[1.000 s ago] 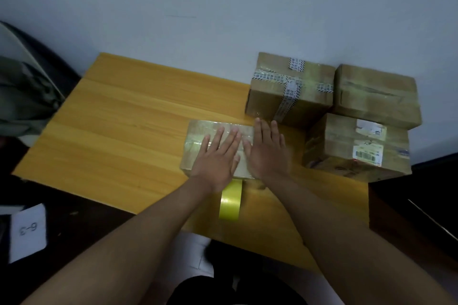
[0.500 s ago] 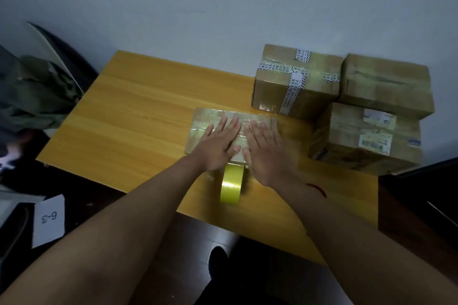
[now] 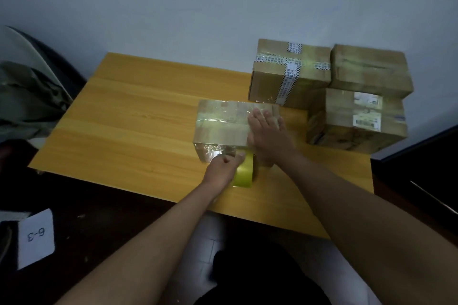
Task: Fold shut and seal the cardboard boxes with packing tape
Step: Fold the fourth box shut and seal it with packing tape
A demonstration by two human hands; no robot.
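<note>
Right hand [image 3: 269,135] flat, fingers straight on taped box [image 3: 223,126] at centre frame, left hand [image 3: 223,168] curled, apparently gripping yellow tape roll [image 3: 244,173] just below

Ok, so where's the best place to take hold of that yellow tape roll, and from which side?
Probably pinch the yellow tape roll across its band near the top, coming from the near side. It stands on edge against the box, so its far side is blocked. The left hand already grips its left face; the right hand presses the box.

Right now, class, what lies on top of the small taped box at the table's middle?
The right hand lies flat on the small taped box, over shiny clear tape. The part beneath the palm is hidden.
</note>
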